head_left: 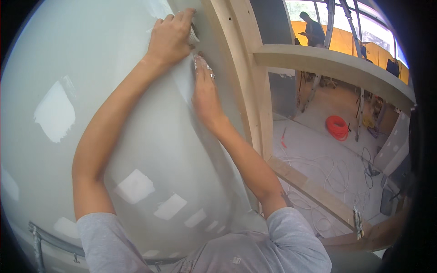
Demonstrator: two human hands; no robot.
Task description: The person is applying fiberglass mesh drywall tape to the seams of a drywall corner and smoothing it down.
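High on the pale grey-green wall panel (pixel 150 104), my left hand (pixel 170 40) is closed around a roll of white mesh tape (pixel 194 34), mostly hidden behind the fingers. Just below it, my right hand (pixel 207 93) lies flat along the panel, its fingers stretched out. White smears and a ring show on those fingers. Between my hands and down the panel runs a smooth pale strip (pixel 183 82); I cannot tell whether it is tape or filler.
A wooden frame (pixel 248 68) with a crossbar (pixel 337 63) stands at my right. Beyond it are a coiled orange hose (pixel 337 128), loose cables (pixel 334 170), ladder legs and a standing person (pixel 313 29). Filler patches (pixel 55 111) dot the panel. A metal rail (pixel 57 239) is lower left.
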